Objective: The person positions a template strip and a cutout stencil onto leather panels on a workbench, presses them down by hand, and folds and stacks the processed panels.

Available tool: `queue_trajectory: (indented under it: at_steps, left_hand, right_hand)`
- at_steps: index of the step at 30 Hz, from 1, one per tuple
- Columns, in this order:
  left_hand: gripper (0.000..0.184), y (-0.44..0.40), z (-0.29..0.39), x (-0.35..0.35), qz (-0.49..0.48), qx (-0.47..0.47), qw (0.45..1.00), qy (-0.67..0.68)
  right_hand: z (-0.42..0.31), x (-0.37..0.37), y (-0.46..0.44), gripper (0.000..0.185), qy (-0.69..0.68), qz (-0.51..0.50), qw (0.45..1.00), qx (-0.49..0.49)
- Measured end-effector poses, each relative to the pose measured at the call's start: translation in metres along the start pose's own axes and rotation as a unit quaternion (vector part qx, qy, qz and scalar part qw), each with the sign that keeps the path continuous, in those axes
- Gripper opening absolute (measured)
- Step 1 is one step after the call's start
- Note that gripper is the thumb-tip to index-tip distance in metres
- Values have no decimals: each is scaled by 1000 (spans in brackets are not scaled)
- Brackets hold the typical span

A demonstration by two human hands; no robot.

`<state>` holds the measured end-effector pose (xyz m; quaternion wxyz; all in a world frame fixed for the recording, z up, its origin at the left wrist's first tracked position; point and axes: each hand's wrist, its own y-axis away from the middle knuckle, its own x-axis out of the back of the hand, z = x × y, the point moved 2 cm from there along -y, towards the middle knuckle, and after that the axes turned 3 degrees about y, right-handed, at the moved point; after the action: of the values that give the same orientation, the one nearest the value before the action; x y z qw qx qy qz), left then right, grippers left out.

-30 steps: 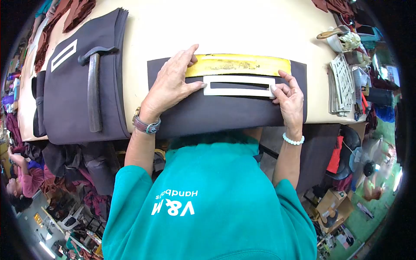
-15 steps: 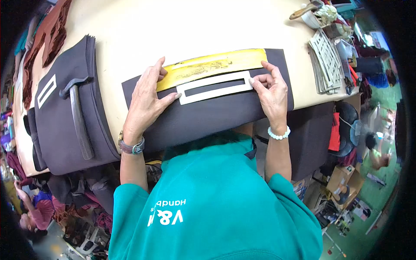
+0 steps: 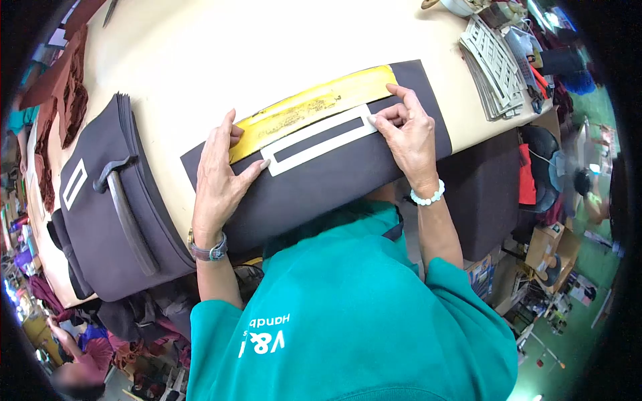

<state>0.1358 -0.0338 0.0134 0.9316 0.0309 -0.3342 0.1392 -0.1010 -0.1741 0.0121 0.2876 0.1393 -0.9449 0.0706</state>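
A white rectangular frame [image 3: 319,152] with a long slot lies on a dark sheet of material [image 3: 321,184]. Along its far side runs a yellow strip [image 3: 314,103] with dark smudges. My left hand [image 3: 219,167] has its fingers apart, the thumb on the frame's left end and the fingertips at the strip's left end. At the other side, my right hand [image 3: 409,134] is closed at the frame's right end, thumb against it, while the index finger reaches the strip's right end. The undersides of the curled fingers are hidden.
At left, a hammer [image 3: 124,207] and another white frame [image 3: 75,184] rest on a stack of dark sheets [image 3: 107,247]. Brown pieces [image 3: 72,110] lie beyond. Pale cut-out sheets [image 3: 493,70] are piled at right. Another person [image 3: 87,361] is at lower left.
My view has turned a little, so the table appears tilted. Both hands stay at the ends of the frame and strip, with little visible shift between them.
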Motion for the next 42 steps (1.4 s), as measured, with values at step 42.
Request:
queue_trajectory:
  at_steps: [42]
  left_hand:
    - [36, 50, 10, -26, -15, -175, 940, -291]
  right_hand:
    - [-49, -97, 95, 41, 205, -23, 925, 320]
